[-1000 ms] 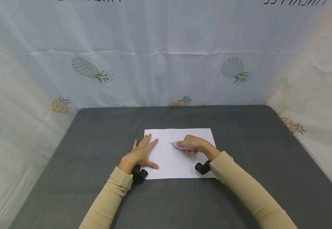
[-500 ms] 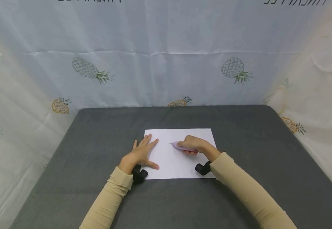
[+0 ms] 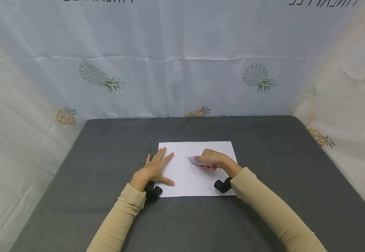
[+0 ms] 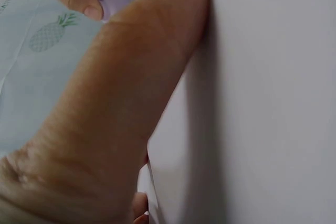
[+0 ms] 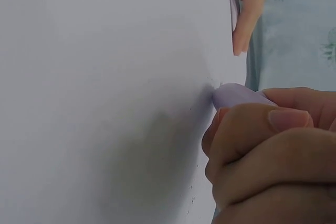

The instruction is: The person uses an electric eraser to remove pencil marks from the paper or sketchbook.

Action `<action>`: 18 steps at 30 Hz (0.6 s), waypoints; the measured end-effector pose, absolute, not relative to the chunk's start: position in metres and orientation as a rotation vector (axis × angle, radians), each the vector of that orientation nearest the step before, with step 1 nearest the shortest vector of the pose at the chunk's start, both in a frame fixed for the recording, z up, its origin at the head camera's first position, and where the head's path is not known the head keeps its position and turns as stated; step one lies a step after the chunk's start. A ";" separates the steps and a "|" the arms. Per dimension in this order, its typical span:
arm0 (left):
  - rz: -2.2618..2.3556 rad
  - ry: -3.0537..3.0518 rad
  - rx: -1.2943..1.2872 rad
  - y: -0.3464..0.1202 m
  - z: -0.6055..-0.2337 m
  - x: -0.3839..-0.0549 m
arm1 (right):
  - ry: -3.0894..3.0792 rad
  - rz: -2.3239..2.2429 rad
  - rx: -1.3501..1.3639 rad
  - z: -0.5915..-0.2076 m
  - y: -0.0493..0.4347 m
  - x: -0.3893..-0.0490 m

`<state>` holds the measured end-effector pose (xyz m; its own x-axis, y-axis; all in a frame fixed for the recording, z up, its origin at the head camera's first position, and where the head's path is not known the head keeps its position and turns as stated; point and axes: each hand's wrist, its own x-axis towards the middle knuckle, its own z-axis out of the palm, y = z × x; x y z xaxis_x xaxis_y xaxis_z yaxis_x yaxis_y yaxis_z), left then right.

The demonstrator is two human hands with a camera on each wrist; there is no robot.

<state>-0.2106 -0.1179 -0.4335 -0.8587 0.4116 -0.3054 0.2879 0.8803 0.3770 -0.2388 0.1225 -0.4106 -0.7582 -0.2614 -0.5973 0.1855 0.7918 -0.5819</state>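
A sheet of white paper (image 3: 190, 178) lies on the dark grey table. My left hand (image 3: 152, 170) rests on its left side, fingers and thumb spread flat. My right hand (image 3: 213, 158) grips a thick lavender pen-shaped tool (image 3: 193, 160) over the upper middle of the sheet. Its narrow tip points left, beside a small faint dark mark (image 3: 187, 157). In the right wrist view the rounded end of the tool (image 5: 236, 95) is right at the paper, with curled fingers (image 5: 247, 129) round it. Tiny dark specks dot the paper near it. In the left wrist view the forearm hides most of the left hand.
Black wrist-worn devices sit at both wrists, the left one (image 3: 153, 192) and the right one (image 3: 222, 185) overlapping the lower paper. A pale curtain (image 3: 182, 84) printed with pineapples hangs behind the table (image 3: 113, 147) and along its sides.
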 end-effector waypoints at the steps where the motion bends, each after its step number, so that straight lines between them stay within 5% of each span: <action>1: 0.454 2.668 0.515 -0.118 -0.434 -0.210 | 2.285 -0.842 -0.057 -0.411 0.122 -0.239; 18: 0.430 2.662 0.504 -0.118 -0.433 -0.212 | 2.323 -0.857 0.000 -0.412 0.127 -0.243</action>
<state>-0.2118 -0.1184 -0.4333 -0.8568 0.4037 -0.3209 0.2821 0.8878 0.3638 -0.2431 0.1268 -0.4118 -0.7863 -0.2137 -0.5796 0.2138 0.7861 -0.5799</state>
